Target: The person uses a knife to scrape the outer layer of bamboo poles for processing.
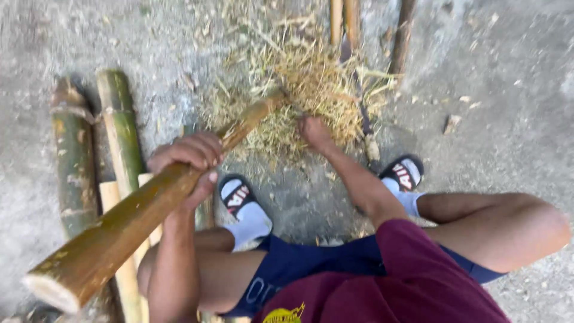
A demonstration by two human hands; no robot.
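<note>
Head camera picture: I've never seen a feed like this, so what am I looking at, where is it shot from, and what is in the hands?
There is no machine here: a person works with two bare hands, and the one picture comes from a camera on their head, looking down past their knees. The person squats on a rough concrete floor, in socks and slide sandals.

The left hand has a closed grip on a long bamboo pole, which slants from the lower left up to a pile of dry shavings. The right hand reaches into that pile; what it holds, if anything, is hidden and blurred.

Green bamboo sections lie on the floor at the left, and thin sticks at the top.
</note>
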